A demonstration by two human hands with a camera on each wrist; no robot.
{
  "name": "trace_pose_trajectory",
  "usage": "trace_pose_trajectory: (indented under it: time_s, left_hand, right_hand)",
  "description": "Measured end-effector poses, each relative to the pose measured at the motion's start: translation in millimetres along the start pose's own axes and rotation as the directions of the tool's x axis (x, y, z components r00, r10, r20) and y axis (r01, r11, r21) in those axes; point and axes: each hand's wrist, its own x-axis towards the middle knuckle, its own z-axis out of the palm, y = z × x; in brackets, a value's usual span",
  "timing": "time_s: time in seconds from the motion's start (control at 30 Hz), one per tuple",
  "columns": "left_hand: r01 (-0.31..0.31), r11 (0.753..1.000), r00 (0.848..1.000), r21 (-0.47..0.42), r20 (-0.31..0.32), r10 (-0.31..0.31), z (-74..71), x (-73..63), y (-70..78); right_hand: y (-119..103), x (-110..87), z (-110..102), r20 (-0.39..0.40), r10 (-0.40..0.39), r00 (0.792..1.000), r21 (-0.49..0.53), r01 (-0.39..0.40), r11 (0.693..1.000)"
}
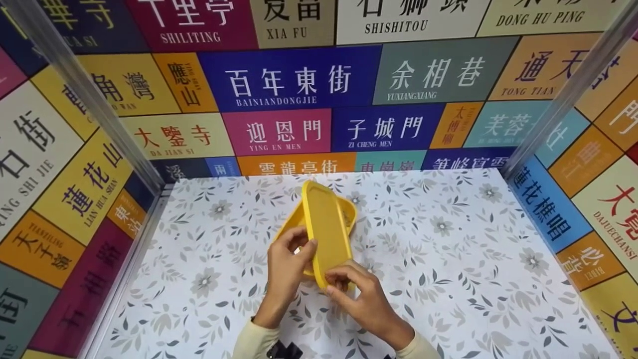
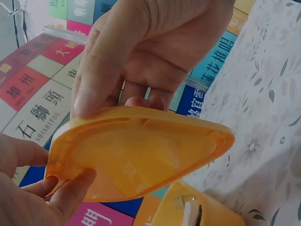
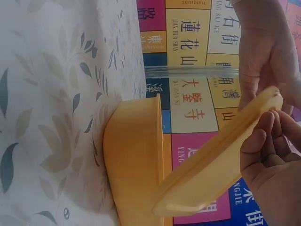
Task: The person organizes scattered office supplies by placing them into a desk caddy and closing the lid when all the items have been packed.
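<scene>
Both hands hold a yellow rectangular lid point(image 1: 329, 219) with a raised rim, tilted over a yellow box point(image 3: 134, 150) of matching colour. My left hand point(image 1: 289, 259) pinches the lid's left long side, thumb on its face. At the near end, my right hand point(image 1: 366, 299) grips the corner with curled fingers and thumb. The box stands on the table behind and under the lid, which hides much of its opening. Small white and dark items point(image 2: 190, 212) show inside the box in the left wrist view.
A table point(image 1: 209, 319) with a white leaf-and-flower cover lies under everything. Colourful panels point(image 1: 289, 80) printed with place names stand at the back and both sides. Clear upright posts point(image 1: 563, 99) mark the corners.
</scene>
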Motion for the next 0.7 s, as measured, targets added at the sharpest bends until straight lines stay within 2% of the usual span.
trace_pose_trajectory:
  time_s: [0.1, 0.3, 0.57, 0.7]
  left_hand:
    - [0.066, 0.994, 0.998, -0.084, 0.0, -0.067, -4.8, 0.0, -5.0]
    - [0.165, 0.978, 0.986, -0.126, 0.003, -0.166, -14.9, -0.5, -12.4]
    - [0.226, 0.959, 0.974, -0.174, 0.014, -0.227, -24.4, -2.4, -19.4]
    - [0.229, 0.953, 0.973, -0.198, 0.033, -0.227, -29.9, -4.1, -22.0]
  right_hand:
    - [5.9, -0.9, -5.3, -0.029, 0.022, 0.999, -0.009, -0.023, 1.0]
    - [21.3, -3.6, -17.3, -0.118, 0.062, 0.991, -0.081, -0.072, 0.994]
    - [30.4, -5.9, -35.2, -0.151, 0.166, 0.974, -0.138, -0.187, 0.973]
    - [32.7, -7.1, -42.8, -0.169, 0.232, 0.958, -0.16, -0.259, 0.953]
